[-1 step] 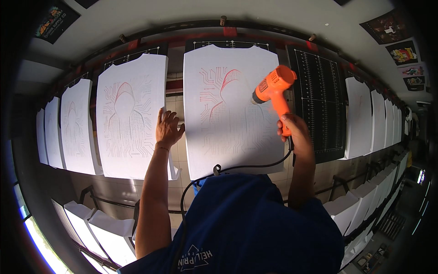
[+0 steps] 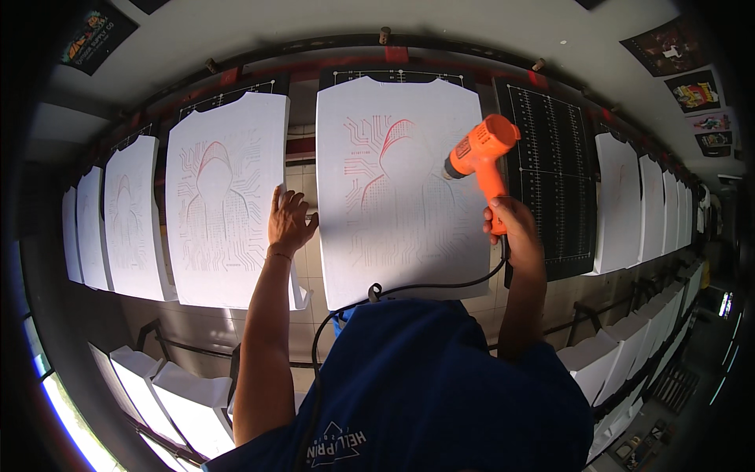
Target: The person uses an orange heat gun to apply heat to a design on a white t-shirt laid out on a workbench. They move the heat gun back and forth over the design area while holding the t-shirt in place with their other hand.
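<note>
My right hand point(image 2: 515, 228) is wrapped round the handle of an orange heat gun point(image 2: 481, 149). Its dark nozzle points left, over the right part of a white T-shirt point(image 2: 401, 275) laid flat on a dark board. A hooded figure with circuit lines is printed on that shirt in faint red and grey. My left hand point(image 2: 292, 222) holds nothing. Its fingers are stretched out over the gap between this shirt and a second white T-shirt point(image 2: 228, 275), at that shirt's right edge, which bears the same print.
A bare black board with white grid markings point(image 2: 550, 173) stands to the right. More white shirts on boards point(image 2: 134, 220) line both sides, with others in a row behind. The gun's black cord point(image 2: 440, 285) loops across the shirt's lower edge. Dark rails point(image 2: 330, 47) run along the far side.
The heat gun and my right hand have shifted slightly to the right. My left hand and the shirts stay where they were.
</note>
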Demonstrator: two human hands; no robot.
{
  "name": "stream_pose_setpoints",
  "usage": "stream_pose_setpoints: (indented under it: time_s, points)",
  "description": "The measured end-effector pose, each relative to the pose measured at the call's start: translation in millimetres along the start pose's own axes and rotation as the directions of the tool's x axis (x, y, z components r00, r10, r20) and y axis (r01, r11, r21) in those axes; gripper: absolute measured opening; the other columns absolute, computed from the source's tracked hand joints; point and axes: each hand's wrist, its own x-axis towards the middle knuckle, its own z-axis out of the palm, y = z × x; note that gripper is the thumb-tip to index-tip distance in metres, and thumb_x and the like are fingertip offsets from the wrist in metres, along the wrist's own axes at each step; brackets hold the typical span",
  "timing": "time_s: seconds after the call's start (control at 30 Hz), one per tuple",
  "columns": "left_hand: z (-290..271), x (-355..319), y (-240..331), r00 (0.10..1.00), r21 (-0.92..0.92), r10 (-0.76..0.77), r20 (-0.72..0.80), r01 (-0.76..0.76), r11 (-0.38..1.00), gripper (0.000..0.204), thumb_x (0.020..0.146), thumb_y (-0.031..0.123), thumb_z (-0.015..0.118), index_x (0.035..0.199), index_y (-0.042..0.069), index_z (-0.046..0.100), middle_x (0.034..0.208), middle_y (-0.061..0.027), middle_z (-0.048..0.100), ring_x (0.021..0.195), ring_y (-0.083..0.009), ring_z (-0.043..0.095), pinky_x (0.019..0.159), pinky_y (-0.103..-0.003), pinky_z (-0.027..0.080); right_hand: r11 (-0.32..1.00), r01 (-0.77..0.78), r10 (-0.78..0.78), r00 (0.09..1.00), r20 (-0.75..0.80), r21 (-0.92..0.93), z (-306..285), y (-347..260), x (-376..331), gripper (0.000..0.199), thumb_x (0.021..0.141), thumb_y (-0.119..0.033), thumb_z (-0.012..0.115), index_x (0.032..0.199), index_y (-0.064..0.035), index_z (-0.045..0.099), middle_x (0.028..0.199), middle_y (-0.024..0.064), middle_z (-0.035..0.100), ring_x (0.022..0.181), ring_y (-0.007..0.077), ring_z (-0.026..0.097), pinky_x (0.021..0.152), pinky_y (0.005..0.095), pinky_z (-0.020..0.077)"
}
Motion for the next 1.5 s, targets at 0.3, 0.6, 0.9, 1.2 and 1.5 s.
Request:
stream_pose_setpoints:
  time_s: [0.3, 0.6, 0.9, 1.2, 1.5]
  points:
    - [-3, 1, 2, 1.000, 0.025, 0.003, 0.014, -0.004, 1.000, 0.028, 0.078, 0.033, 0.065, 0.090, 0.008, 0.068, 0.115, -0.0064, 0.060, 0.120, -0.0212, 0.045, 0.117, -0.044, 0.016, 1.000, 0.009, -0.007, 0.998, 0.066, -0.028, 16, -3, -13, 0.031, 0.090, -0.028, 0.058, 0.102, 0.0004, 0.054, 0.078, 0.0035, 0.057, 0.063, 0.0099, 0.056, 0.048, 0.0220, 0.0416]
    - [-2, 1, 2, 1.000, 0.002, -0.005, 0.005, 0.005, 1.000, 0.027, 0.078, 0.032, 0.063, 0.089, 0.008, 0.068, 0.113, -0.0060, 0.060, 0.119, -0.0203, 0.046, 0.117, -0.043, 0.015, 1.000, -0.016, 0.016, 1.000, -0.004, -0.019, 7, 2, -22, 0.027, 0.090, -0.027, 0.058, 0.094, 0.0000, 0.057, 0.076, 0.0035, 0.057, 0.062, 0.0109, 0.057, 0.047, 0.0233, 0.0411]
    - [-3, 0, 3, 1.000, 0.000, 0.012, -0.004, -0.012, 1.000, 0.028, 0.078, 0.032, 0.063, 0.089, 0.008, 0.069, 0.115, -0.0063, 0.060, 0.119, -0.0210, 0.045, 0.117, -0.044, 0.015, 1.000, 0.012, -0.013, 0.999, -0.047, -0.009, 3, 2, -31, 0.026, 0.091, -0.027, 0.056, 0.094, -0.0017, 0.055, 0.075, 0.0035, 0.056, 0.063, 0.0110, 0.057, 0.048, 0.0232, 0.0416]
    - [-3, -18, 2, 0.980, -0.072, 0.090, -0.179, -0.104, 0.992, 0.042, 0.080, 0.024, 0.062, 0.118, 0.006, 0.057, 0.138, -0.0131, 0.046, 0.136, -0.0326, 0.032, 0.114, -0.047, 0.021, 0.998, -0.062, 0.052, 0.962, 0.268, 0.028, 62, 13, -31, 0.027, 0.091, -0.027, 0.056, 0.097, -0.0012, 0.054, 0.077, 0.0029, 0.057, 0.063, 0.0099, 0.055, 0.048, 0.0228, 0.0417]
    - [30, -145, -95, 0.740, -0.101, -0.577, -0.346, 0.582, 0.807, 0.060, 0.098, 0.038, 0.039, 0.146, 0.004, 0.027, 0.153, -0.0162, 0.022, 0.142, -0.0328, 0.016, 0.115, -0.046, 0.014, 0.998, 0.022, -0.015, 0.994, -0.108, 0.061, -6, 22, -52, 0.027, 0.091, -0.028, 0.058, 0.099, -0.0020, 0.055, 0.076, 0.0029, 0.056, 0.062, 0.0101, 0.056, 0.047, 0.0217, 0.0409]
